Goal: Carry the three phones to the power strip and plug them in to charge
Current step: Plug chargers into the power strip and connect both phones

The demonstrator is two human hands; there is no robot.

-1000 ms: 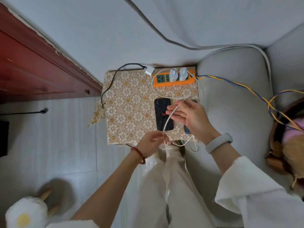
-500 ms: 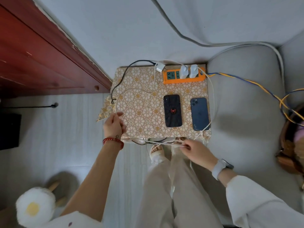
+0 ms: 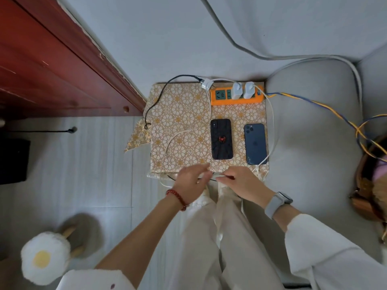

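Head view, looking down: two phones lie face-down and side by side on a small table with a gold floral cloth (image 3: 180,114), a black phone with a red spider mark (image 3: 221,139) to the left and a dark blue phone (image 3: 255,143) to the right, whose near end meets a white cable (image 3: 272,122). An orange power strip (image 3: 236,96) sits along the far edge with two white chargers (image 3: 243,92) plugged in. At the near edge the left hand (image 3: 191,181) has fingers loosely spread, grip unclear, while the right hand (image 3: 240,183) pinches a thin white cable end (image 3: 217,175) between thumb and fingers.
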